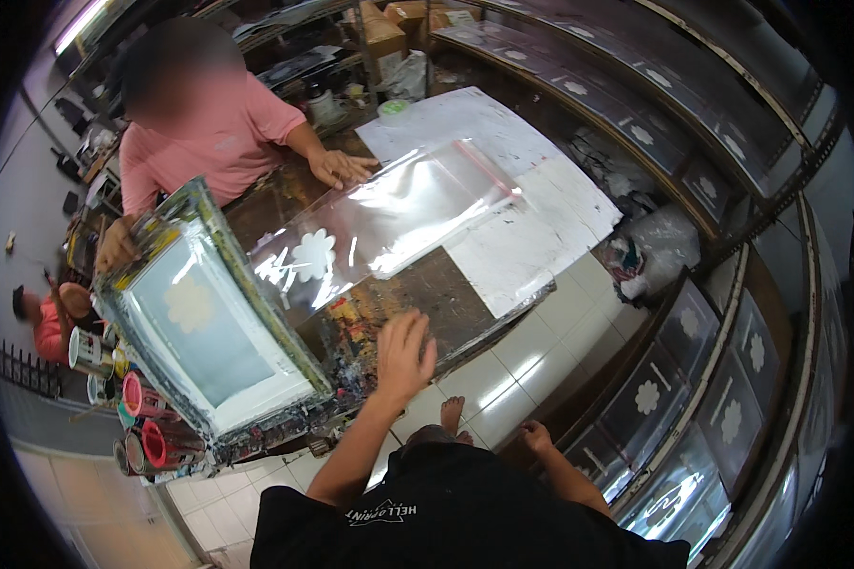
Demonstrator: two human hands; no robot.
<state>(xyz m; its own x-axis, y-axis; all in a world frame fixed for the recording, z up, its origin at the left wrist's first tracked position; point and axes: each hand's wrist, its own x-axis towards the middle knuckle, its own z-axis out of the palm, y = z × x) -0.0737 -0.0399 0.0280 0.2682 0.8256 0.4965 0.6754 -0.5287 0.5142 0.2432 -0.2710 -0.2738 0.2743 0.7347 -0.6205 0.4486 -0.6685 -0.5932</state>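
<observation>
My left hand [406,356] is over the near edge of the paint-stained table [427,302], fingers stretched out and holding nothing. Just beyond it lies a clear plastic bag [399,204], with a white flower print near its left end and a pinkish strip at its far right end. My right hand [537,436] hangs low by my right side near the rack, its fingers loosely curled, with nothing visible in them. To the left, a tilted printing screen [213,356] bears a pale flower shape. A co-worker's one hand [116,245] grips its frame; the other hand [340,169] rests at the bag's far edge.
White boards [531,223] cover the table's right part. Racks [721,327] holding several flower-printed clear sheets [647,398] stand to my right and at the far right. Paint cans [171,444] cluster at the left. A co-worker in pink [209,142] is across the table; another person is farther left.
</observation>
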